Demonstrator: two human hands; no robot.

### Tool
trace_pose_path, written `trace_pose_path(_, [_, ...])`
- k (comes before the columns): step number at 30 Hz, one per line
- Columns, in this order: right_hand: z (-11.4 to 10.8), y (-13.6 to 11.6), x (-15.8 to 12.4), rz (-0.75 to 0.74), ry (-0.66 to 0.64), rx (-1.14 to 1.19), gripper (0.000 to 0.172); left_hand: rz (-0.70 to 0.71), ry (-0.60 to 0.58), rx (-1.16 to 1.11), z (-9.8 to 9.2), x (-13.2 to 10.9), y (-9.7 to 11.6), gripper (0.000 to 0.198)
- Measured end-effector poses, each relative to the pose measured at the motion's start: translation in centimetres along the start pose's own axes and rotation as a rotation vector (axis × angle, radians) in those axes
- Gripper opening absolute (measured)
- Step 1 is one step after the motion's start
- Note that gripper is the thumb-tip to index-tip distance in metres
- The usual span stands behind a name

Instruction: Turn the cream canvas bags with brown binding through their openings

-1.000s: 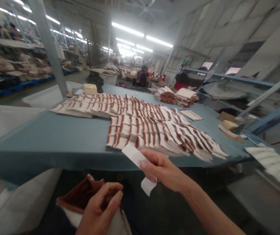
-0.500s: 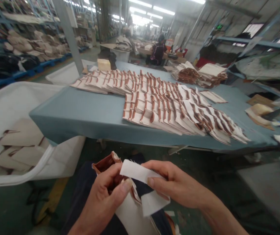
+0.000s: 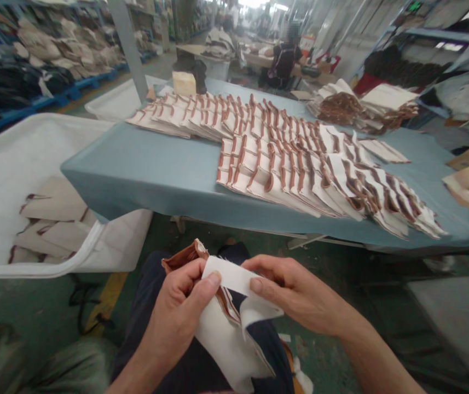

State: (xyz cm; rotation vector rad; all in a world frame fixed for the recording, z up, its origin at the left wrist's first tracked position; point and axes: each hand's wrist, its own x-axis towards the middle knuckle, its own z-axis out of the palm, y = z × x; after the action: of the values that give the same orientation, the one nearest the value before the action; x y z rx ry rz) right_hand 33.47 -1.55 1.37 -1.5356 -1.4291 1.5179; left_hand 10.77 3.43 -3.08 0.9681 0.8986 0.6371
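A white strip [image 3: 234, 277] stretches between my two hands above my lap. My left hand [image 3: 180, 301] is closed, its thumb pressing the strip's left end against a cream fabric piece [image 3: 221, 334] with brown edges. The piece's brown folded part [image 3: 180, 258] sticks up beyond my left fingers, and its cream body hangs down over my dark trousers. My right hand [image 3: 289, 287] pinches the strip farther along between thumb and fingers, and the strip's loose end droops below that hand.
Ahead stands a blue-covered table [image 3: 168, 178] bearing rows of overlapping cream and brown fabric pieces [image 3: 254, 158]. A white bin [image 3: 70, 265] with more cream pieces is at my left. Stacked fabric [image 3: 365, 106] lies at the table's far right. A person [image 3: 285, 60] sits beyond.
My left thumb has moved onto the strip's left end, which now lies against the fabric piece. My right hand keeps its pinch on the strip. The view has shifted slightly downward and left.
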Motion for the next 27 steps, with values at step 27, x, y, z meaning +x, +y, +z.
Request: trace_pose_path(27, [-0.5,3.9,0.9,-0.357,0.191,-0.163,0.059,0.26,0.066,0.507,0.8,-1.5,2.7,0.037])
